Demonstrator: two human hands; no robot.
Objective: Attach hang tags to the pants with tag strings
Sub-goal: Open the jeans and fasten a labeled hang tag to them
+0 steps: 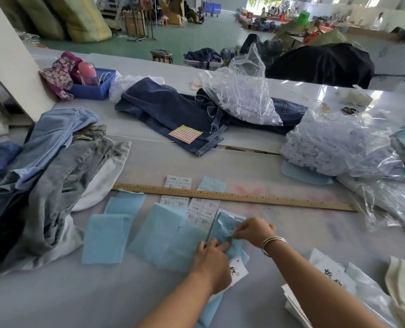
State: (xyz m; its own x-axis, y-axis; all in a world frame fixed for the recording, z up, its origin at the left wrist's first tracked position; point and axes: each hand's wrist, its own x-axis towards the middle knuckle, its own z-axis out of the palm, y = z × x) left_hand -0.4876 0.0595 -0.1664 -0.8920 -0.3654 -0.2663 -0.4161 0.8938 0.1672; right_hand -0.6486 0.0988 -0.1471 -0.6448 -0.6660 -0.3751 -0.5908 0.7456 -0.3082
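Two hands working on light blue sheets at a grey table.

The left hand presses down on a light blue sheet at the near middle, over a white tag with dark writing. The right hand, bracelets on its wrist, pinches a smaller blue piece just beside it. Behind them lie white size labels and a long wooden ruler. A pile of jeans sits at the left, dark jeans lie farther back, and clear plastic bags fill the right.
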